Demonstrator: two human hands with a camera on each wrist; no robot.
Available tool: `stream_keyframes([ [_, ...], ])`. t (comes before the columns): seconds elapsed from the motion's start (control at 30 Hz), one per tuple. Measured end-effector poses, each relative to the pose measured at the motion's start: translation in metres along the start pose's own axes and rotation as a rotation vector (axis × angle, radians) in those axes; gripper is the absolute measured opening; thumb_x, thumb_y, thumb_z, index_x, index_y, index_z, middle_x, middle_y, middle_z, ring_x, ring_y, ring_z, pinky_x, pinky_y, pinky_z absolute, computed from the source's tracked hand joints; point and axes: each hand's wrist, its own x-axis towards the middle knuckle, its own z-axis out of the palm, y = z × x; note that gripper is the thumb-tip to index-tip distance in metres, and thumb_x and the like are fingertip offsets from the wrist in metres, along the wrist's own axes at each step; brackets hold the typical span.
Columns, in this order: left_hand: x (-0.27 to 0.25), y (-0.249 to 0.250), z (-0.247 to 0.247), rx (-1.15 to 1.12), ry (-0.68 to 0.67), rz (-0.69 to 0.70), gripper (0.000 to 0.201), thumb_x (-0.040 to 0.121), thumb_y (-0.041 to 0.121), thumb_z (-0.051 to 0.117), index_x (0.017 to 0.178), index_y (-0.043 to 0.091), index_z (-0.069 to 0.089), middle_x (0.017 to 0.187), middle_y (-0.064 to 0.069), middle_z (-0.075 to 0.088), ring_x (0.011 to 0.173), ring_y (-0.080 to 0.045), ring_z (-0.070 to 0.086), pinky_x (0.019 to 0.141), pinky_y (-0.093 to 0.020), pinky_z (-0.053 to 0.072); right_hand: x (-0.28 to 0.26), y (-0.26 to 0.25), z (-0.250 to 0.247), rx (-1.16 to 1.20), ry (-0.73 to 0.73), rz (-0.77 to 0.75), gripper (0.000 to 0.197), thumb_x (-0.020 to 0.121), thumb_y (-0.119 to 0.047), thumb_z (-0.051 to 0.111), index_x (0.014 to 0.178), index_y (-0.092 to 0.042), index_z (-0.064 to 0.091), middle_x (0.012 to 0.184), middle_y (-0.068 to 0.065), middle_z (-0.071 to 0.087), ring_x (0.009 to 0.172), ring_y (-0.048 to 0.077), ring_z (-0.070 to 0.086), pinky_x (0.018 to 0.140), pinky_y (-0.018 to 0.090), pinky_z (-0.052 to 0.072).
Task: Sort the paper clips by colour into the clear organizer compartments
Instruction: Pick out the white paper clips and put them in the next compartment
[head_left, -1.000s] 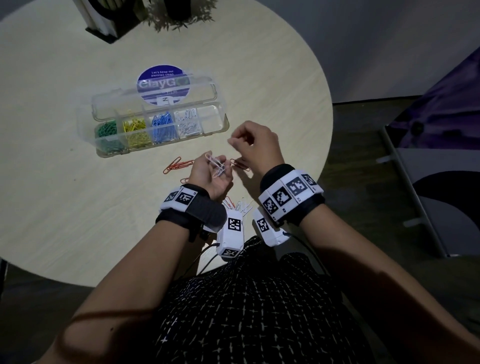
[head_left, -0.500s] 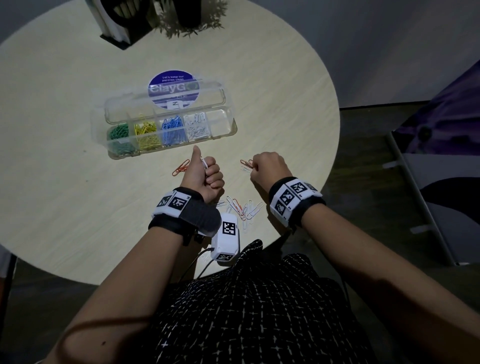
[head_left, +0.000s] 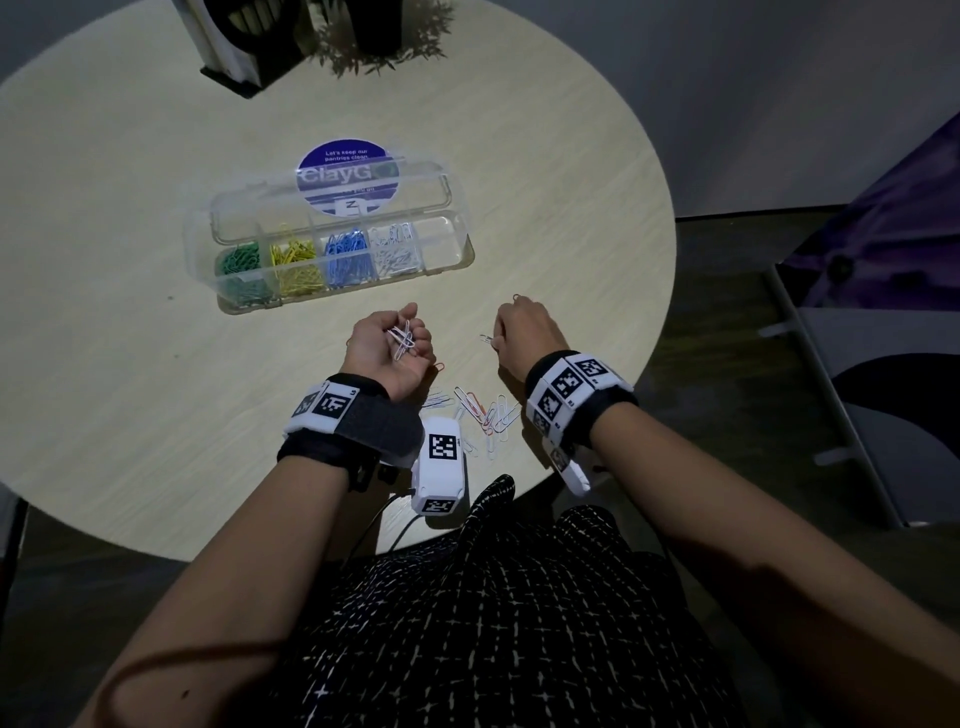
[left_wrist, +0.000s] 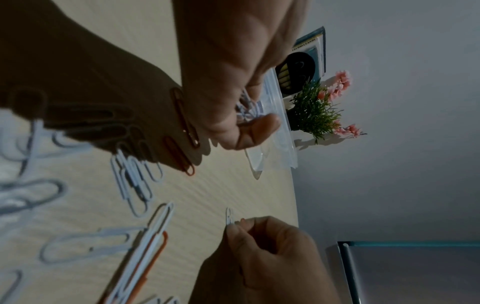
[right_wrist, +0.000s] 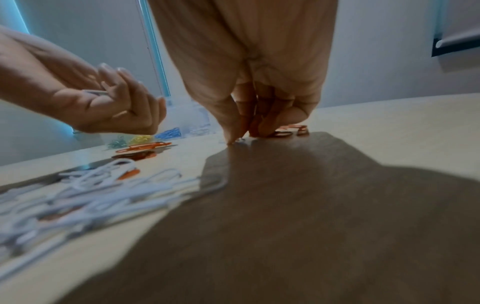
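The clear organizer (head_left: 447, 244) lies open on the round table, holding green, yellow, blue and white clips in separate compartments; its rightmost compartment is bare. My left hand (head_left: 410, 332) is palm up in front of it, fingers curled round a bunch of white paper clips (head_left: 402, 338). My right hand (head_left: 498, 338) is knuckles up, fingertips down on the table, pinching a single white paper clip (head_left: 487, 339) that shows in the left wrist view as the white paper clip (left_wrist: 229, 216). A loose pile of white and orange clips (head_left: 485, 415) lies between my wrists.
Orange clips (left_wrist: 182, 123) lie beside and under my left hand, more orange clips (right_wrist: 291, 130) just beyond my right fingertips. A purple round sticker (head_left: 345, 176) sits behind the organizer. A small plant (left_wrist: 314, 111) and a book stand (head_left: 239, 41) are at the table's back. The table edge (head_left: 654, 338) runs close on the right.
My hands, together a second ago, have parted. The right hand went down to the table and pinched a white clip. The left hand turned from a fist to palm up, showing its clips.
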Motion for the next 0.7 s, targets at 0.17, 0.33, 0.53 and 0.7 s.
stream_keyframes([
  [0.17,-0.004,0.004,-0.012,0.033,-0.041,0.000,0.053,0.101,0.044,0.020,0.066,0.014,0.047,0.039,0.002,0.044,0.028,-0.007,0.036,0.034,-0.007,0.023,-0.014,-0.003,-0.012,0.067,-0.091,-0.043,0.017,0.091,-0.003,0.049,0.105,-0.003,0.057,0.111,0.016,0.063,0.109,0.032,0.053,0.086,0.033,0.042],
  [0.33,-0.012,0.003,-0.020,0.016,-0.044,-0.037,0.047,0.099,0.029,0.029,0.058,0.014,0.048,0.036,0.005,0.036,0.026,-0.007,0.030,0.032,-0.007,0.022,-0.044,0.009,-0.013,0.203,-0.197,-0.107,0.024,0.088,-0.003,0.054,0.110,-0.007,0.060,0.111,0.011,0.067,0.104,0.026,0.062,0.090,0.024,0.045],
  [0.53,-0.024,-0.006,-0.020,0.063,0.006,-0.025,0.036,0.098,0.021,0.032,0.062,0.018,0.038,0.032,0.006,0.028,0.026,-0.007,0.027,0.034,-0.012,0.024,-0.067,0.021,0.010,-0.100,-0.191,-0.191,0.016,0.089,-0.014,0.057,0.104,-0.010,0.060,0.107,0.010,0.064,0.104,0.030,0.056,0.090,0.036,0.046],
  [0.7,-0.032,-0.010,-0.022,0.028,0.029,0.011,0.037,0.100,0.024,0.028,0.067,0.015,0.043,0.037,0.004,0.047,0.029,-0.009,0.048,0.040,-0.012,0.036,-0.069,0.016,0.014,-0.112,-0.112,-0.233,0.011,0.092,-0.011,0.050,0.097,-0.006,0.057,0.105,0.012,0.057,0.102,0.030,0.050,0.080,0.033,0.036],
])
